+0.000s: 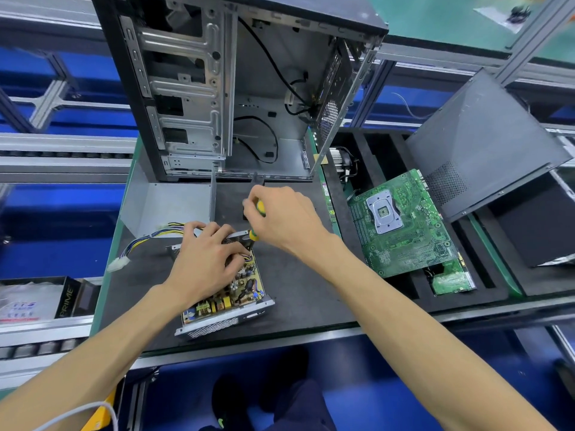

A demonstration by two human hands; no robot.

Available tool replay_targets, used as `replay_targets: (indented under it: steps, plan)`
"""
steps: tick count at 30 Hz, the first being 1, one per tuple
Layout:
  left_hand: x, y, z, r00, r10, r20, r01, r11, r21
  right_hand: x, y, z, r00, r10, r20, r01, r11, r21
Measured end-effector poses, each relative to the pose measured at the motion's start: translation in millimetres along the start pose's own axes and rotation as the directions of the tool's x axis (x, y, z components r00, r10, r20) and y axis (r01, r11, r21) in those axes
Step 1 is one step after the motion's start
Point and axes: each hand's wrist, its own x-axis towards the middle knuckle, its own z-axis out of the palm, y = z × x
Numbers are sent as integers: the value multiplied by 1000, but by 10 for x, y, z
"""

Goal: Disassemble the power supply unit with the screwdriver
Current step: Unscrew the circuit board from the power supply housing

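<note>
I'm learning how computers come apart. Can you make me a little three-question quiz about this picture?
1. True or false: the power supply unit has its cover off, so the circuit board inside shows.
2. Which hand grips the screwdriver? A) the left hand B) the right hand C) neither
3. Fill in: the green motherboard lies to the ____ of the power supply unit.

Key:
1. True. The yellowish board with its parts is open to view.
2. B. The right hand holds the yellow and green handle, while the left hand steadies the unit.
3. Right. It rests on the black foam tray.
</note>
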Motion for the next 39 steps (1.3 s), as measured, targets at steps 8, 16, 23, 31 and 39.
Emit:
replay_targets:
  steps: [8, 16, 23, 31, 39]
  plan:
    - [-11, -2, -24, 999, 8, 43, -10, 999, 38, 5, -8, 42, 997, -40, 68, 35, 996, 83]
    - [33, 19, -84, 995, -1, 100, -10, 994, 113, 52, 27, 17, 994, 37, 100, -50, 991, 128]
    - [73, 8, -86, 992, 4, 126, -22, 990, 139, 62, 83, 4, 993, 25, 114, -39, 992, 119]
    - [52, 2, -71, 996, 11, 88, -23, 991, 135, 6, 72, 15, 999, -12, 42, 8, 995, 98]
    - [43, 1, -56, 999, 16, 52, -21, 993, 115, -84, 85, 86, 994, 105, -13, -96, 944, 314]
